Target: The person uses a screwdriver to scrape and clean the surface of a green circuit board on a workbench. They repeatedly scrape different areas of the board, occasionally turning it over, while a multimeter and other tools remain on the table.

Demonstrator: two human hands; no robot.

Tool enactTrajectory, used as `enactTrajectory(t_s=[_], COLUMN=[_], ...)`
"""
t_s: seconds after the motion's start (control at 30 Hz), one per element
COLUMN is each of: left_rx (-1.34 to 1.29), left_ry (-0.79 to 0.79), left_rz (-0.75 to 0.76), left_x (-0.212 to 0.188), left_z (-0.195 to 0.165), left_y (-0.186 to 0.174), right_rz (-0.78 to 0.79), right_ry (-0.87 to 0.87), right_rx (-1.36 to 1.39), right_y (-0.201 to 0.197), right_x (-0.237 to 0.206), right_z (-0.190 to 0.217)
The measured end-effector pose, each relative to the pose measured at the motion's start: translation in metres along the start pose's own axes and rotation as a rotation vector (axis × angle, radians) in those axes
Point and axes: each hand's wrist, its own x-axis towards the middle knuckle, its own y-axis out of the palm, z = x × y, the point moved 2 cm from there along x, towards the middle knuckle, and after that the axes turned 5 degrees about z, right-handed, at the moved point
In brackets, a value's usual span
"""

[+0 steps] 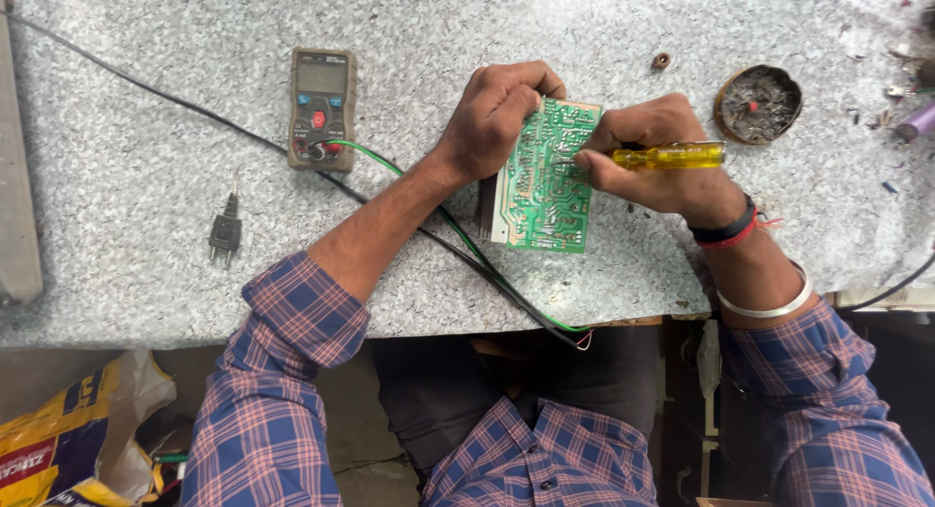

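1. a speckled grey stone worktop (pixel 127 195) fills the upper part of the view, its near edge above the person's lap; the green circuit board (pixel 545 176) near the middle serves as landmark.
2. well left of the board, a small black plug (pixel 225 232) lies on its own.
3. left of the board, a grey multimeter (pixel 322 108) lies face up; a green wire (pixel 390 164) and a black cable (pixel 175 103) run from that side, passing under the forearm.
4. the left hand (pixel 495 117) is curled over the board's top left corner, fingers pressed on it, tilting it up.
5. the board stands on the worktop between both hands.
6. the right hand (pixel 653 156) is closed round a yellow-handled screwdriver (pixel 672 156), its tip hidden at the board's right edge.
7. right of the board, above, sits a round tin (pixel 758 103) of debris.
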Motion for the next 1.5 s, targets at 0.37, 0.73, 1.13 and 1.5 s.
enactTrajectory(t_s=[0.37,0.73,1.13,1.5], left_rx=[0.013,-0.146,-0.064,0.019], left_ry=[-0.056,-0.100,-0.069,0.018], left_rz=[-0.034,0.002,-0.137,-0.123], left_x=[-0.002,-0.004,-0.004,-0.011], left_z=[0.000,-0.007,-0.014,-0.040], left_y=[0.000,0.018,0.013,0.018], right_rz=[-0.354,-0.152,-0.133,-0.368], right_ry=[0.138,0.299,0.228,0.229], right_rx=[0.062,0.362,0.521,0.719], right_y=[-0.005,-0.003,-0.009,-0.019], right_x=[-0.004,0.006,0.003,-0.002], right_z=[-0.018,-0.020,-0.016,-0.020])
